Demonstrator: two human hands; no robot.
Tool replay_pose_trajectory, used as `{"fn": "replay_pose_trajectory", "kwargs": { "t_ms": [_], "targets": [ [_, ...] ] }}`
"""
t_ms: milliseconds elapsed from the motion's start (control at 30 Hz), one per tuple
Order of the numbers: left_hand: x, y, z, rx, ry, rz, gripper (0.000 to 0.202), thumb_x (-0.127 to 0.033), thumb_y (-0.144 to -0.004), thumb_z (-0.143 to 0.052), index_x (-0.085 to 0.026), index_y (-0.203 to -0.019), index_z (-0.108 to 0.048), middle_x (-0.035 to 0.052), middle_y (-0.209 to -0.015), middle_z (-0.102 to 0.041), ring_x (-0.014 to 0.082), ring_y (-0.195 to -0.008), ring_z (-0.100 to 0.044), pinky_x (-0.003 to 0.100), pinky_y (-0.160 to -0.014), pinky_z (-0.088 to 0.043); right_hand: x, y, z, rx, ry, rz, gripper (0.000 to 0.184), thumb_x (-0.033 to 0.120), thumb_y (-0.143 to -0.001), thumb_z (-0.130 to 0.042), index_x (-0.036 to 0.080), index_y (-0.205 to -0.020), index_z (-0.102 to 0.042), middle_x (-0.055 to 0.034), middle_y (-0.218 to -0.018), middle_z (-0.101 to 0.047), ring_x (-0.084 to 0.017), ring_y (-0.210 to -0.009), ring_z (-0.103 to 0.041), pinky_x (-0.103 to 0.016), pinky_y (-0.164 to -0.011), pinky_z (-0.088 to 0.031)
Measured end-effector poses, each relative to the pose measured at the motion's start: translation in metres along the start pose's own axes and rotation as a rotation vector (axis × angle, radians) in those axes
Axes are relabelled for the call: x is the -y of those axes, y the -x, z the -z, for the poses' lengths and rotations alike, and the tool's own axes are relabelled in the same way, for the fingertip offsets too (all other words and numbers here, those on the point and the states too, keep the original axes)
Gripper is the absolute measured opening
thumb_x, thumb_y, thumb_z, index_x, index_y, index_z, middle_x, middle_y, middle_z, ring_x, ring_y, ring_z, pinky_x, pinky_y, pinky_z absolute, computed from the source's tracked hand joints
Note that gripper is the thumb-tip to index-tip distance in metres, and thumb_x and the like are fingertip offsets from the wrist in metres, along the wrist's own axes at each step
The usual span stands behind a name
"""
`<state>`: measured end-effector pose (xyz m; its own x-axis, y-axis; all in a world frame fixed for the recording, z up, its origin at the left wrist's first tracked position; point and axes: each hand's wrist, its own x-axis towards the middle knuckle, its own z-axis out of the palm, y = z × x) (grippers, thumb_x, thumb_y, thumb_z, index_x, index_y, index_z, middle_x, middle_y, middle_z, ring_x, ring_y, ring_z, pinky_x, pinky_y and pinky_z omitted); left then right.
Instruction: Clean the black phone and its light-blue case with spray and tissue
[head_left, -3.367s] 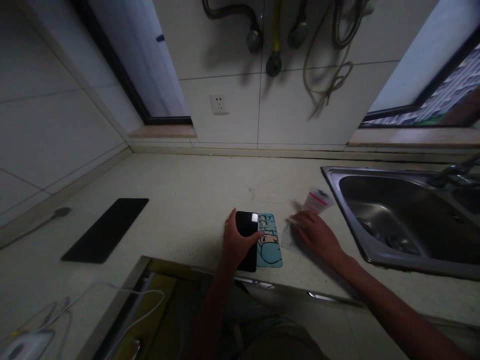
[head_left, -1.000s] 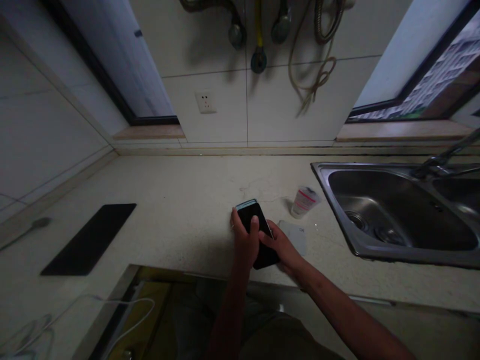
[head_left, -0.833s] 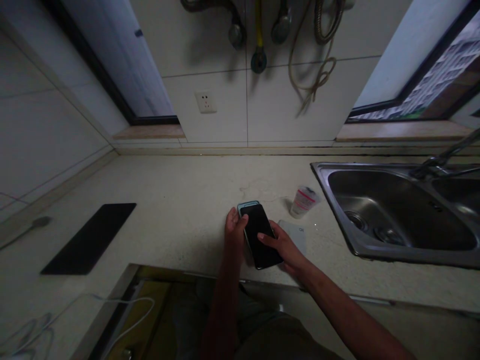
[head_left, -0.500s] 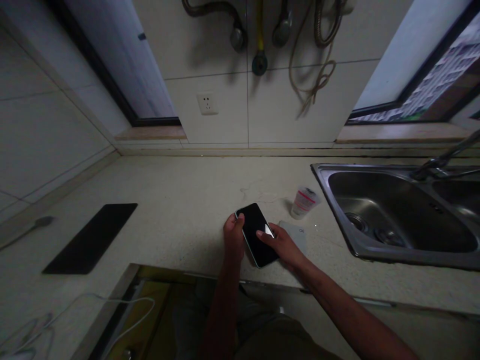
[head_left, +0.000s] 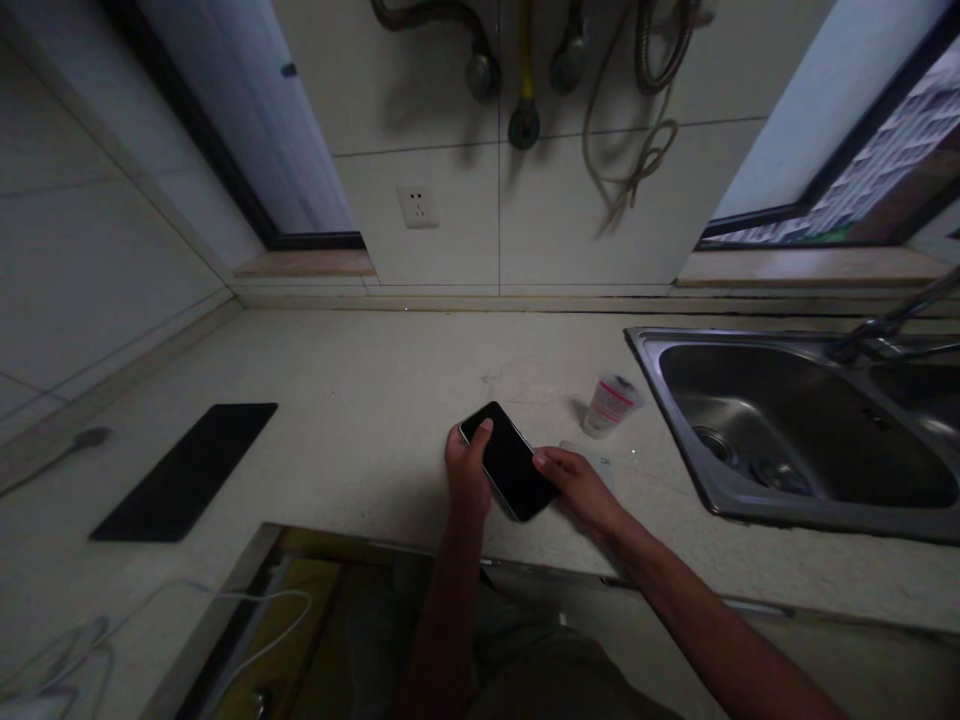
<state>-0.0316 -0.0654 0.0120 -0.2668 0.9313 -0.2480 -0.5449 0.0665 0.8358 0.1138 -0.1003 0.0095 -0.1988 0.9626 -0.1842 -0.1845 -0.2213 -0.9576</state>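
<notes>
Black and glossy, the phone (head_left: 517,480) lies slantwise between our two hands, screen up, over the front part of the pale counter (head_left: 375,380), a light rim showing along its edge. Our left hand (head_left: 469,465) grips its upper left corner, thumb laid across the screen and fingers curled round the side and underneath. Our right hand (head_left: 581,485) pinches the opposite long edge, thumb at the border of the screen; the other fingers are mostly hidden, so we cannot tell how they sit. Nor can we tell whether the phone's lower end touches the counter.

Just beyond the right hand, and partly covered by it, we see a thin pale sheet (head_left: 601,463) lying flat. Behind that is a small see-through container (head_left: 611,405) with a pink band, near the steel sink (head_left: 681,430). Well off to the left we have a flat black panel (head_left: 187,470), and nearer us a white cable (head_left: 225,594) trails over the counter's edge. On the tiled wall facing us are a socket (head_left: 418,207) and a yellow pipe (head_left: 526,50).
</notes>
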Motion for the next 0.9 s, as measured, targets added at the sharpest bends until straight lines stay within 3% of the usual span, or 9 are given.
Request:
{"fn": "replay_pose_trajectory", "kwargs": {
  "t_ms": [133,333,500,633,767,900],
  "targets": [
    [-0.004,-0.008,0.005,-0.034,-0.116,-0.01,0.056,-0.039,-0.056,-0.088,-0.016,-0.102,-0.064,0.0013,-0.079,-0.069,0.0139,-0.066,-0.063,0.027,-0.066,-0.051,-0.002,0.003,0.002,0.024,0.038,0.001,0.049,0.065,-0.074,-0.073,0.016,-0.071,-0.066,0.0014,-0.063,-0.058,-0.014,-0.061,-0.047,-0.028,-0.062,-0.034],
    [-0.022,-0.019,0.014,0.174,-0.444,-0.053,0.04,-0.046,-0.06,-0.086,-0.014,-0.082,-0.075,0.0026,-0.072,-0.069,0.0134,-0.064,-0.06,0.024,-0.062,-0.046,0.0,0.003,0.018,0.08,0.103,-0.009,0.049,0.062,-0.075,-0.075,0.015,-0.092,-0.076,-0.0024,-0.076,-0.069,-0.018,-0.073,-0.059,-0.031,-0.072,-0.042],
    [-0.027,-0.03,0.011,0.229,-0.451,-0.03,0.036,-0.045,-0.055,-0.088,-0.016,-0.073,-0.077,0.0046,-0.069,-0.071,0.0151,-0.063,-0.06,0.026,-0.062,-0.045,0.0,0.01,0.019,0.161,-0.121,-0.148,0.045,0.052,-0.075,-0.081,0.016,-0.102,-0.076,-0.0047,-0.085,-0.072,-0.017,-0.076,-0.064,-0.031,-0.076,-0.048],
    [-0.022,-0.038,0.009,0.185,-0.365,-0.033,0.035,-0.042,-0.052,-0.088,-0.017,-0.073,-0.077,0.0045,-0.071,-0.072,0.0162,-0.067,-0.062,0.028,-0.067,-0.046,0.0,0.015,0.017,0.181,-0.265,-0.192,0.043,0.047,-0.074,-0.083,0.017,-0.104,-0.074,-0.0063,-0.093,-0.073,-0.017,-0.084,-0.066,-0.032,-0.083,-0.051],
    [-0.019,-0.036,0.007,0.174,-0.345,-0.046,0.033,-0.04,-0.051,-0.088,-0.017,-0.07,-0.075,0.004,-0.073,-0.072,0.0159,-0.069,-0.062,0.029,-0.071,-0.047,-0.006,0.013,0.02,0.084,-0.137,-0.153,0.045,0.05,-0.068,-0.085,0.016,-0.095,-0.075,-0.0031,-0.079,-0.071,-0.015,-0.071,-0.062,-0.029,-0.072,-0.049],
    [-0.019,-0.034,0.002,0.171,-0.385,-0.051,0.031,-0.041,-0.053,-0.087,-0.017,-0.06,-0.067,0.0015,-0.064,-0.067,0.0128,-0.06,-0.056,0.026,-0.062,-0.043,-0.012,0.01,0.022,0.007,-0.059,-0.092,0.047,0.057,-0.065,-0.084,0.015,-0.086,-0.076,-0.0019,-0.069,-0.067,-0.015,-0.063,-0.056,-0.028,-0.061,-0.043]
  ]
}}
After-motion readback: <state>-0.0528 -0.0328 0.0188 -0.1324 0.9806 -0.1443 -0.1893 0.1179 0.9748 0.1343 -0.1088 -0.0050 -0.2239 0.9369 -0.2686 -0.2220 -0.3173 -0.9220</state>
